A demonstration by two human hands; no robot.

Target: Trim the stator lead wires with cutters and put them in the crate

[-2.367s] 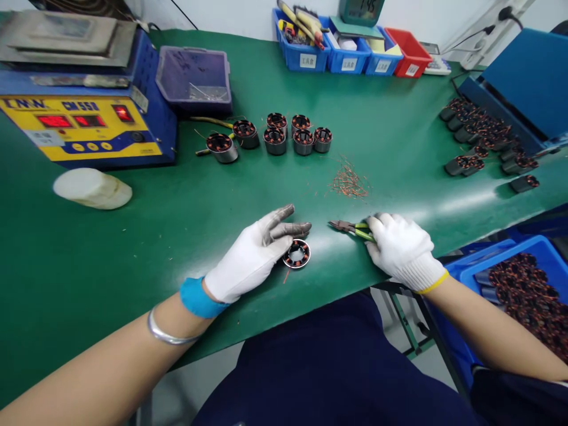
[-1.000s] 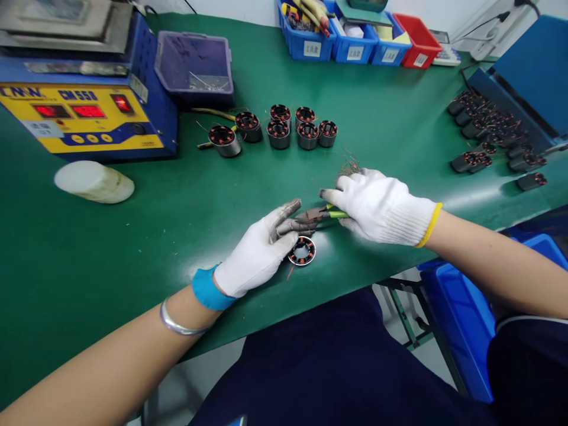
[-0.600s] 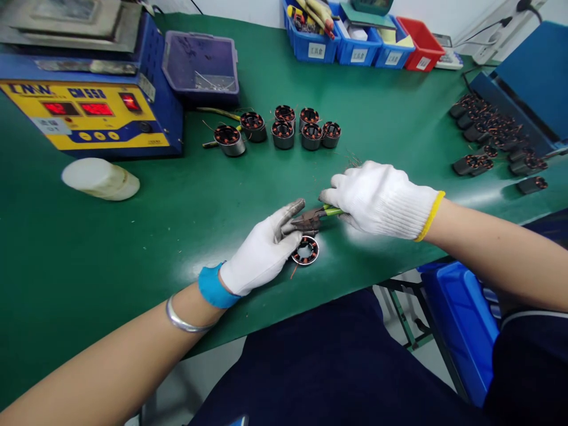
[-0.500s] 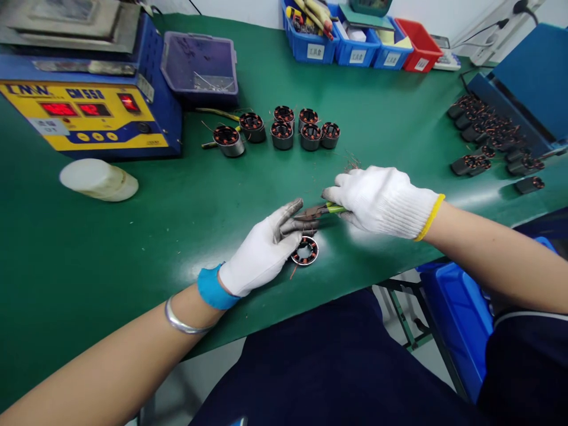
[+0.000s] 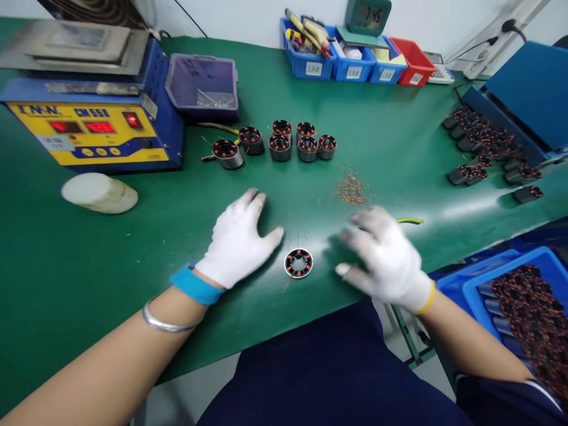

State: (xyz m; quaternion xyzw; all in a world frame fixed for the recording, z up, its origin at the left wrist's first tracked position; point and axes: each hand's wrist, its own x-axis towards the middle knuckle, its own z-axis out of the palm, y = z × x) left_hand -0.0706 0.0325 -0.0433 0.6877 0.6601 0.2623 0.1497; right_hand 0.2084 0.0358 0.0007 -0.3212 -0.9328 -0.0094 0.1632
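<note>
A small coil ring [image 5: 298, 262] is laid on the green table [image 5: 133, 260] between the two hands, touched by neither. Fingers are spread on the left hand [image 5: 239, 242] and on the blurred right hand [image 5: 386, 257].

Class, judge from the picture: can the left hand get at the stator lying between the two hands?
Probably yes. The left hand lies open beside the stator, only bare green mat between them; the right hand is apart.

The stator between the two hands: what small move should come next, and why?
Probably the left hand should take the stator and lift it: it lies untouched on the mat between both open hands, and the pliers lie beyond the right hand.
</note>
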